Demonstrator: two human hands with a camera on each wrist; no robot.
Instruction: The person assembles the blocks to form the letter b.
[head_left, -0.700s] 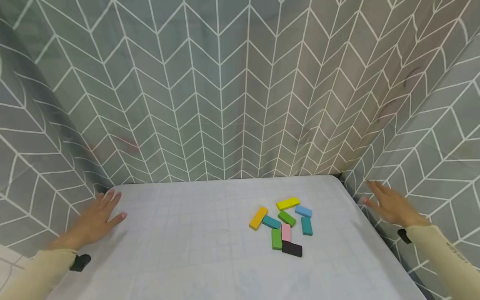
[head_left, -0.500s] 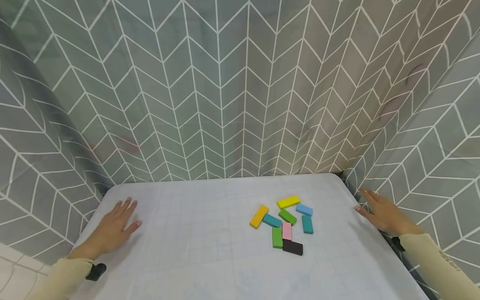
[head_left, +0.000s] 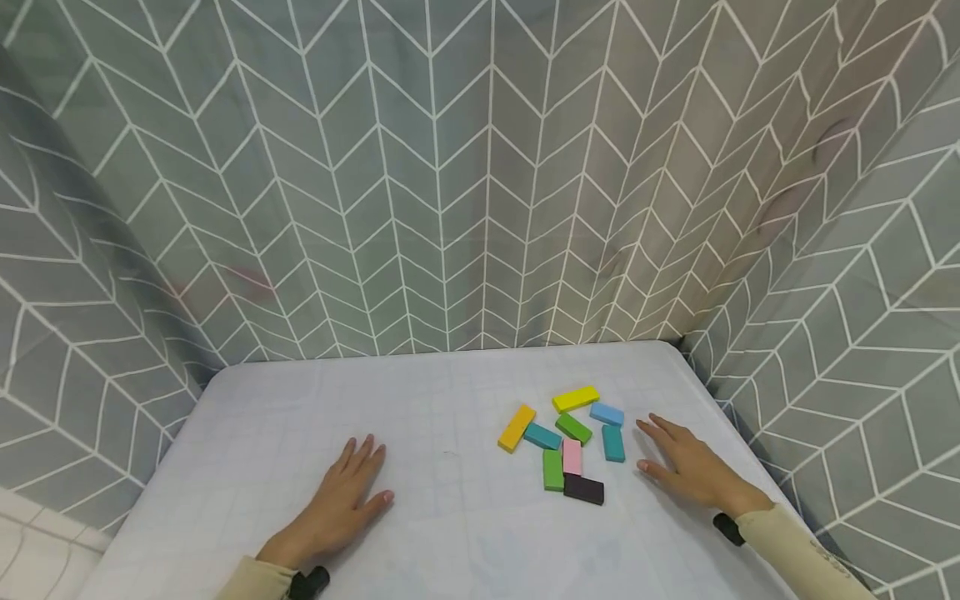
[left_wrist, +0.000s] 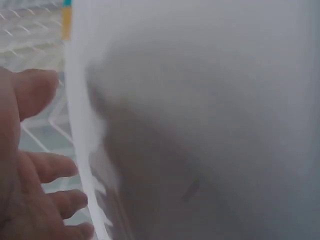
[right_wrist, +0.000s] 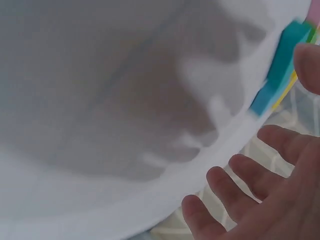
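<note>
Several coloured blocks lie loosely grouped right of the table's middle. A teal block (head_left: 612, 443) and a light blue block (head_left: 607, 414) are nearest my right hand (head_left: 690, 467), which hovers just right of them with fingers spread, holding nothing. Further left are a yellow block (head_left: 576, 399), an orange block (head_left: 517, 428), a second teal block (head_left: 542, 436), a green block (head_left: 573, 427), another green block (head_left: 552, 470), a pink block (head_left: 572, 457) and a black block (head_left: 583, 489). My left hand (head_left: 337, 504) is over the table left of the group, fingers extended, with nothing in it.
The blocks lie on a white-covered table (head_left: 450, 542) with rounded far corners. A grey curtain (head_left: 465, 208) with a white chevron pattern hangs behind the table and along both sides.
Both hands have moved inward from the table's side edges, the left to the right and the right to the left towards the blocks. The blocks have kept their arrangement.
</note>
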